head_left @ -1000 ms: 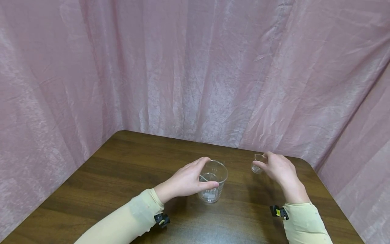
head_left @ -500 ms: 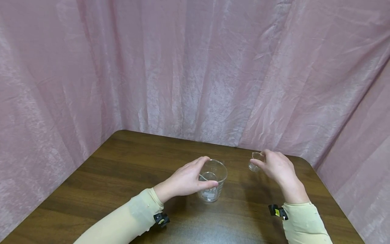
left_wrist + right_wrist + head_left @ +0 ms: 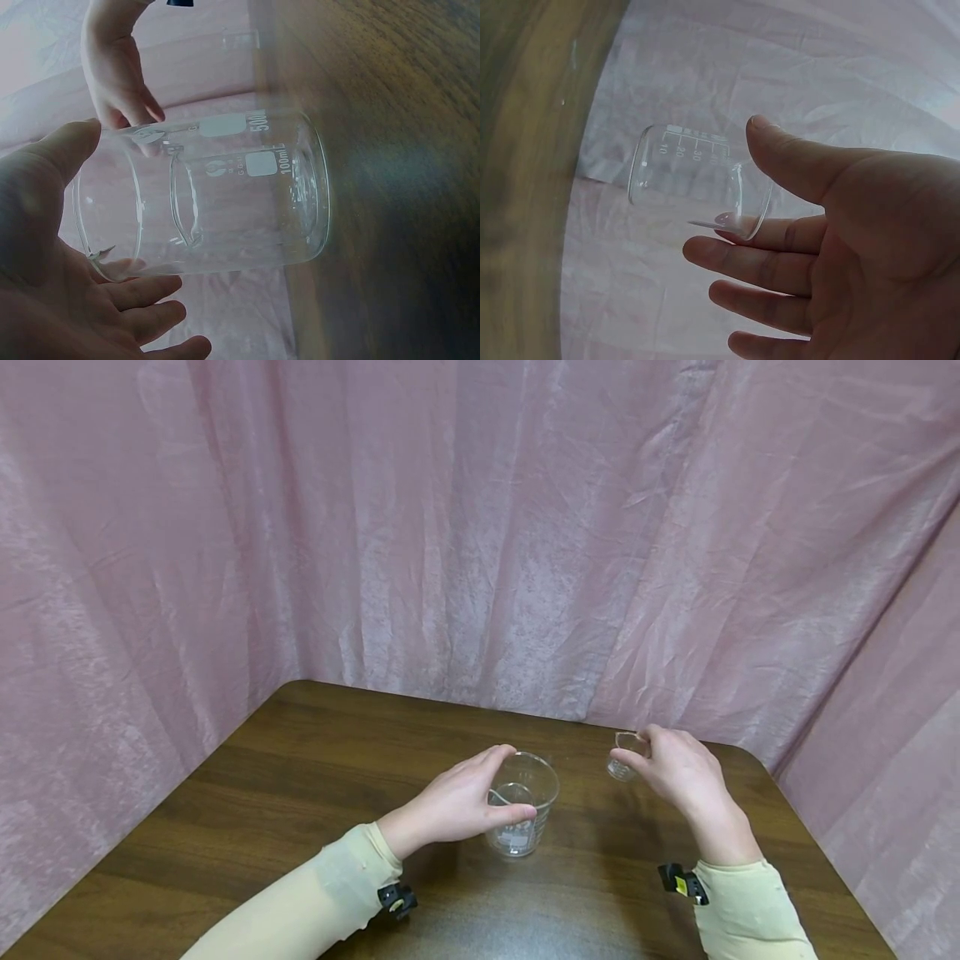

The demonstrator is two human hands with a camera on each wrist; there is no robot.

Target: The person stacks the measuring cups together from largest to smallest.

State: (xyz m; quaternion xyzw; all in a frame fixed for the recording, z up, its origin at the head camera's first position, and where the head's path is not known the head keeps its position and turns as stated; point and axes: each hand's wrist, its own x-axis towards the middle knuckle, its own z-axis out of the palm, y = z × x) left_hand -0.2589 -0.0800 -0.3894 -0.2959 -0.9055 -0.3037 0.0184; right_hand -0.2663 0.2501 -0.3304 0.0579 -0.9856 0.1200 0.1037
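Observation:
A large glass beaker [image 3: 545, 820] stands upright on the wooden table, and my left hand [image 3: 459, 800] grips it near the rim between thumb and fingers. Nested inside it is a smaller beaker [image 3: 262, 163] marked 100 ml, best seen in the left wrist view; the outer one reads 500. Over to the right, my right hand [image 3: 684, 772] pinches the rim of a small graduated beaker [image 3: 694, 172] between thumb and forefinger. That beaker appears raised above the table and holds nothing visible. The other fingers [image 3: 761, 306] of the right hand extend beside it.
The brown table [image 3: 315, 752] has rounded far corners. Pink curtains [image 3: 480, 543] hang close behind its back edge and along both sides. Dark straps with small devices [image 3: 397, 900] sit at both wrists.
My right hand has shifted slightly left and a bit farther away, carrying the small beaker with it. The left hand and the large beaker stay essentially in place.

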